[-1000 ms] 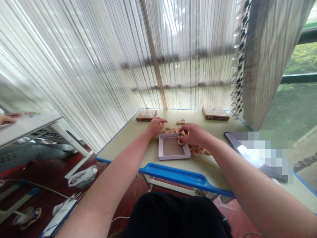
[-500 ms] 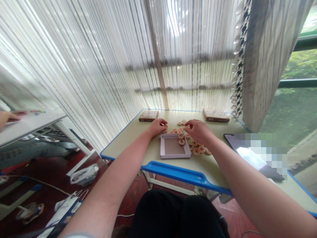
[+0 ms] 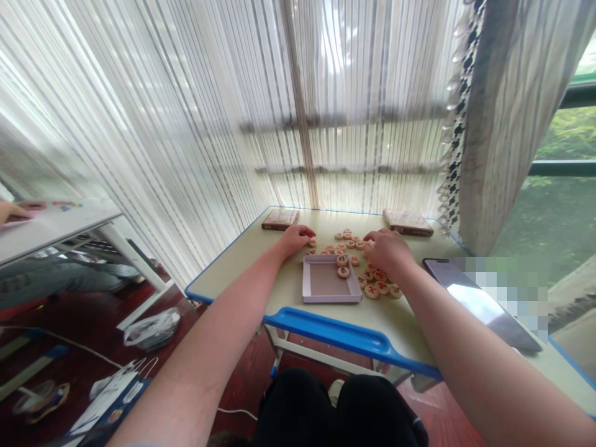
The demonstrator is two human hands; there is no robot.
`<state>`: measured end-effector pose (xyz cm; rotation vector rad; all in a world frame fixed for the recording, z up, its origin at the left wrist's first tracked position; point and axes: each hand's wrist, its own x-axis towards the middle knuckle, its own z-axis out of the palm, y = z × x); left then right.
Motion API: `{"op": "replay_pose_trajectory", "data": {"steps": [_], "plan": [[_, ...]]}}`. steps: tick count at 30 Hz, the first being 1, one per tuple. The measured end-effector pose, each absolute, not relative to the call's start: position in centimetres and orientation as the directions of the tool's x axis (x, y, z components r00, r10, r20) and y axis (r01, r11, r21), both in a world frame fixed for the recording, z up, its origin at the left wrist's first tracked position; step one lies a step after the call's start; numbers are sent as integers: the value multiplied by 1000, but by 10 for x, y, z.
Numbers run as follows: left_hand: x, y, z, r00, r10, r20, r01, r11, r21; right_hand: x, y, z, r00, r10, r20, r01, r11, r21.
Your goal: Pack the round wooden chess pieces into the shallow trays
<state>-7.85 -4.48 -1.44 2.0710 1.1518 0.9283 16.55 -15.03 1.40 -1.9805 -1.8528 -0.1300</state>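
Round wooden Chinese chess pieces (image 3: 371,291) with red and dark characters lie in a loose spread on the desk. My left hand (image 3: 298,238) rests at the left of the spread, fingers bent and apart, its tips beside one red-marked piece (image 3: 312,243). At the right of the spread my right hand (image 3: 389,249) reaches over several pieces, fingers loosely apart, its fingertips near or touching them; its palm side is hidden. Between my forearms sits a shallow open white box (image 3: 331,298). Two dark-marked pieces (image 3: 343,272) are at its right side, the upper one near the far rim.
Flat boxes stand at the desk's far left (image 3: 280,219) and far right (image 3: 408,222). A tablet-like device (image 3: 479,304) lies on the right. A blue tray (image 3: 333,330) edges the desk's front. At left, another person's hand (image 3: 18,212) rests on a white table (image 3: 88,214).
My right hand has moved right and slightly nearer, uncovering pieces in the middle. My left hand stays nearly in place, with a red-marked piece now showing at its fingertips. The view has shifted slightly.
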Motion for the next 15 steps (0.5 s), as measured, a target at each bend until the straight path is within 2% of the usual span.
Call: {"op": "replay_pose_trajectory", "data": {"steps": [3, 6, 11, 15], "plan": [[-79, -46, -14, 381, 886, 263, 466, -430, 773, 175, -147, 11, 189, 959, 212, 963, -139, -231], [-80, -50, -13, 394, 883, 257, 453, -430, 781, 180, -144, 9, 185, 975, 121, 942, -141, -304], [-81, -55, -12, 394, 881, 262, 486, -442, 754, 189, -142, 8, 224, 955, 192, 904, -130, -408], [-82, -57, -11, 386, 878, 282, 504, -457, 733, 202, -142, 8, 271, 934, 232, 915, -174, -365]]}}
